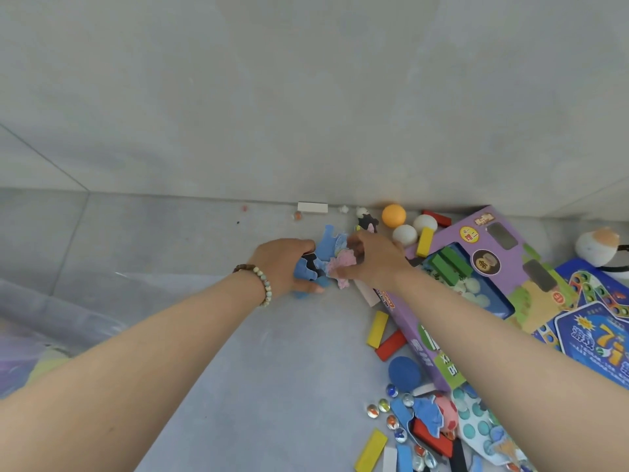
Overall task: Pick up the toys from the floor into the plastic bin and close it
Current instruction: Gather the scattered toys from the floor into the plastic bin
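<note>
Most toys (pixel 391 345) lay on the floor (pixel 272 369). My left hand (pixel 286 264) and right hand (pixel 371 257) both gripped puzzle pieces (pixel 328 255). The bin (pixel 41 311) sat on my left.

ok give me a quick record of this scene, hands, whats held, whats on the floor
left hand: grips blue puzzle pieces
right hand: pinches the same pile, thumb on a pink piece
plastic bin: lower left, translucent, partly in view
on floor: orange ball, two white balls, purple box, blue ball, marbles, coloured blocks
</note>
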Demonstrator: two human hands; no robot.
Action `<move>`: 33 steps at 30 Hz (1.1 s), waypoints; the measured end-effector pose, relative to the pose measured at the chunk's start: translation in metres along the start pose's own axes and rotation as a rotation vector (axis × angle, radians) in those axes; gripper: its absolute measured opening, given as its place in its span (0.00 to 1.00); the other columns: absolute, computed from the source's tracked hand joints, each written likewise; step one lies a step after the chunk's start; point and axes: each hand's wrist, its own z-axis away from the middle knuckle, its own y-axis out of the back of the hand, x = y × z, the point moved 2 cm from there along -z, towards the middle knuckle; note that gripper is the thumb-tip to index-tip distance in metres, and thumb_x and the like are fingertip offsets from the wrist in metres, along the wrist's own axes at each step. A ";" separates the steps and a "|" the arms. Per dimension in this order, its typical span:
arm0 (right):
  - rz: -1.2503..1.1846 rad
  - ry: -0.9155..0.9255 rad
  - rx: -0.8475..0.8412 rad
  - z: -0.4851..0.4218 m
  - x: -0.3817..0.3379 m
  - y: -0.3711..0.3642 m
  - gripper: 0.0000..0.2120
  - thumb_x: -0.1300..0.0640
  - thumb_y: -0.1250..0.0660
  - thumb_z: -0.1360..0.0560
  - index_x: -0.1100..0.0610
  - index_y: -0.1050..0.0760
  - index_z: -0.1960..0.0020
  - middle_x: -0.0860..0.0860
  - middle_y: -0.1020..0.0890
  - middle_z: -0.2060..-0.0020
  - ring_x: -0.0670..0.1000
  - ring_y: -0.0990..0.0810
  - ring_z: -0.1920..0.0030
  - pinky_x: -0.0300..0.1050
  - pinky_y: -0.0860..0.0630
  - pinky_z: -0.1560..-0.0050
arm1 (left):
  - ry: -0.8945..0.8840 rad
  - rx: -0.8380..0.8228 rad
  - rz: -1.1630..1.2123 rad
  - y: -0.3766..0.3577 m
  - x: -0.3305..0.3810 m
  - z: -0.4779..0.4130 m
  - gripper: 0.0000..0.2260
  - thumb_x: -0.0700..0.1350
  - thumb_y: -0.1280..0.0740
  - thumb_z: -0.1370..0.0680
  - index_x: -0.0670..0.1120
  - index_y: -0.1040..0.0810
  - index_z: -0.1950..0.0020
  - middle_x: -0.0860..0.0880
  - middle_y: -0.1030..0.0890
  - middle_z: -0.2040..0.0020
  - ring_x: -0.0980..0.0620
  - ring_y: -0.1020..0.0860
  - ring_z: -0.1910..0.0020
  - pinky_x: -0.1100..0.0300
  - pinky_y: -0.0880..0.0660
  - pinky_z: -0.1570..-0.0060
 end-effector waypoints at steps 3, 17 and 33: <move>0.019 0.016 -0.022 0.000 -0.005 -0.006 0.20 0.46 0.25 0.34 0.53 0.30 0.49 0.47 0.27 0.55 0.49 0.29 0.52 0.45 0.36 0.47 | 0.017 -0.009 0.103 -0.001 -0.005 -0.001 0.19 0.58 0.26 0.32 0.50 0.34 0.64 0.54 0.31 0.68 0.52 0.32 0.64 0.62 0.38 0.69; -0.528 0.127 -0.132 0.016 -0.021 0.011 0.14 0.60 0.27 0.30 0.58 0.25 0.47 0.56 0.18 0.53 0.52 0.22 0.55 0.46 0.25 0.51 | 0.088 -0.007 0.522 0.022 -0.010 0.013 0.14 0.49 0.24 0.32 0.44 0.27 0.67 0.52 0.29 0.74 0.62 0.31 0.79 0.72 0.36 0.76; -0.704 0.475 -0.475 0.230 -0.308 0.084 0.10 0.63 0.34 0.24 0.59 0.28 0.43 0.55 0.18 0.65 0.49 0.19 0.65 0.38 0.21 0.62 | 0.188 0.067 0.347 0.268 -0.007 0.315 0.13 0.55 0.29 0.29 0.45 0.21 0.57 0.57 0.27 0.75 0.59 0.33 0.77 0.69 0.35 0.74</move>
